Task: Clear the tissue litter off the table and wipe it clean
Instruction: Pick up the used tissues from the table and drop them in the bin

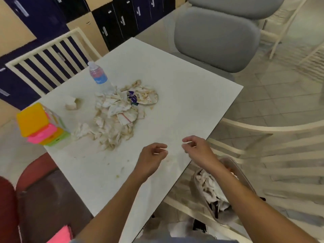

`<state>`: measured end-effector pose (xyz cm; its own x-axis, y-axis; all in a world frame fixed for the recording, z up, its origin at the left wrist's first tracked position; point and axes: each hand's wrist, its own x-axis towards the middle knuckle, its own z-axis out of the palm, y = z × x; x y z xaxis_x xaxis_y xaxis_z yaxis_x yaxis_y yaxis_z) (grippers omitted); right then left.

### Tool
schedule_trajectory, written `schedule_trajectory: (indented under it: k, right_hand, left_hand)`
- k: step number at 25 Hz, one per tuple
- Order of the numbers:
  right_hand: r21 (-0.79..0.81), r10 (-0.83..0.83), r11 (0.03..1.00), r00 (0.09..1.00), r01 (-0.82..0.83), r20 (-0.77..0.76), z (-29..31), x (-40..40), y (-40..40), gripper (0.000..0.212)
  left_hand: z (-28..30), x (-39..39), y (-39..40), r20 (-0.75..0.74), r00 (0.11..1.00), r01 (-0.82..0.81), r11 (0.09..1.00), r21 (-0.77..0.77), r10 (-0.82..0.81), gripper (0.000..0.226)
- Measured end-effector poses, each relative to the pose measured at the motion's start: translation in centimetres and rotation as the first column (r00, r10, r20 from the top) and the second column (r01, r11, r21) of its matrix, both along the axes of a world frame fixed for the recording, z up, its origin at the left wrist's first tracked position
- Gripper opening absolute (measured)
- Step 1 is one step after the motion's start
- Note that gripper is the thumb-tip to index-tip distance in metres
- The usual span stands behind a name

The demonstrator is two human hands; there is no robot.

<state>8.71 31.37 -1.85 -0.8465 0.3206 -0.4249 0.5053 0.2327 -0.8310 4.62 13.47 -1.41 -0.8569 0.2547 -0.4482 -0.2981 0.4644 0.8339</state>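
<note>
Both hands, the left hand (152,159) and right hand (196,148), hung loosely curled and held nothing above the near edge of the white bench (184,95), while a heap of stained tissue litter (117,114) lay at its middle beside a water bottle (99,77).

A white square table (184,95) stands on a floor of pale tiles (263,106), lit evenly and rather dimly. Dark blue lockers (43,16) set between beige panels line the far wall, with a cream slatted chair (50,58) in front of them. A grey padded chair (215,42) sits at the far side, more cream slatted chairs (280,146) stand at the right, and a dark red seat (35,199) is at the near left.
</note>
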Motion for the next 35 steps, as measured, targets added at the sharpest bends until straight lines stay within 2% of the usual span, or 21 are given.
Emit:
schedule_trajectory:
  k: [5, 10, 13, 15, 17, 20, 23, 25, 28, 31, 33, 35]
  right_hand:
    - [0.112, 0.259, 0.960, 0.966, -0.255, -0.022, -0.4, -7.3, -8.3, 0.022]
    - [0.252, 0.546, 0.807, 0.837, -0.535, 0.029, -2.8, -11.5, -17.2, 0.047]
    - [0.309, 0.590, 0.749, 0.802, -0.585, 0.090, -4.8, -12.8, -20.9, 0.058]
    - [0.403, 0.590, 0.713, 0.802, -0.574, 0.099, -5.7, -13.2, -21.9, 0.037]
    - [0.465, 0.515, 0.742, 0.855, -0.483, 0.064, -5.5, -13.2, -21.9, 0.009]
    - [0.405, 0.341, 0.861, 0.940, -0.306, -0.014, -4.6, -12.9, -21.2, 0.023]
    - [0.254, 0.153, 0.959, 0.984, -0.125, -0.095, -1.8, -12.6, -20.9, 0.022]
    - [0.115, 0.193, 0.976, 0.978, -0.183, -0.082, 0.4, -12.7, -21.8, 0.015]
    - [-0.051, 0.392, 0.917, 0.916, -0.397, -0.083, 2.1, -13.1, -23.7, 0.013]
    - [-0.197, 0.503, 0.837, 0.860, -0.510, -0.087, 1.8, -13.5, -24.2, 0.003]
    - [-0.204, 0.430, 0.879, 0.901, -0.431, -0.056, 0.5, -14.0, -23.7, 0.021]
    - [0.044, 0.389, 0.920, 0.921, -0.390, 0.027, -1.5, -14.6, -23.0, 0.040]
  left_hand:
    - [0.6, -3.0, -8.4, 0.004, 0.986, -0.168, 0.986, 0.004, 0.168, 0.014]
    - [-0.1, -5.0, -15.7, 0.042, 0.951, -0.308, 0.951, 0.012, 0.308, 0.013]
    - [-0.5, -6.2, -18.9, 0.092, 0.946, -0.311, 0.950, -0.016, 0.311, 0.015]
    - [-0.7, -7.1, -20.3, 0.103, 0.945, -0.309, 0.951, -0.016, 0.309, 0.015]
    - [-0.9, -7.8, -21.2, 0.112, 0.943, -0.316, 0.949, 0.001, 0.314, 0.015]
    - [-1.2, -8.4, -21.7, 0.134, 0.941, -0.320, 0.947, 0.039, 0.312, 0.014]
    - [-1.0, -8.8, -21.4, 0.126, 0.942, -0.325, 0.938, 0.119, 0.310, 0.013]
    - [-0.9, -9.1, -21.2, 0.133, 0.951, -0.304, 0.924, 0.233, 0.279, 0.022]
    - [-0.6, -9.3, -21.4, 0.181, 0.961, -0.268, 0.873, 0.406, 0.211, 0.029]
    - [-0.6, -9.4, -22.6, 0.147, 0.955, -0.295, 0.882, 0.368, 0.258, 0.015]
    - [-0.8, -9.4, -23.6, 0.145, 0.921, -0.389, 0.866, 0.313, 0.362, 0.011]
    - [-0.9, -9.4, -24.4, 0.169, 0.897, -0.442, 0.842, 0.311, 0.408, 0.009]
